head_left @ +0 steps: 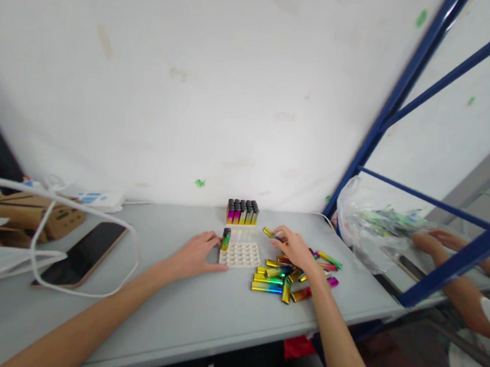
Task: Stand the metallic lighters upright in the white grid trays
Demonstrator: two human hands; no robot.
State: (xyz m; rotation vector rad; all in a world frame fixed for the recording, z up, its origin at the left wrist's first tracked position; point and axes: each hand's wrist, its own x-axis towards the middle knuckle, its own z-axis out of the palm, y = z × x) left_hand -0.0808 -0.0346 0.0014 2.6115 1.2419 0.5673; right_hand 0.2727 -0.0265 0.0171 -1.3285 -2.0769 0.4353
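A white tray with round holes (241, 255) lies on the grey table (196, 313). One colourful lighter (226, 239) stands upright in its far left corner. My left hand (196, 255) rests beside the tray's left edge, fingers touching it and the standing lighter. My right hand (293, 247) hovers right of the tray, pinching a gold lighter (268, 232) at its fingertips. Under and beside that hand lies a loose pile of several shiny gold, green and pink lighters (281, 278). A filled block of upright lighters (242, 212) stands by the wall behind the tray.
A phone (82, 254) with a white cable (84, 292) lies at the left, near cardboard boxes (27, 213) and a power strip (94, 198). A blue metal frame (394, 100) rises at the right. Beyond it, another person's hands (431, 241) handle a clear plastic bag (367, 225).
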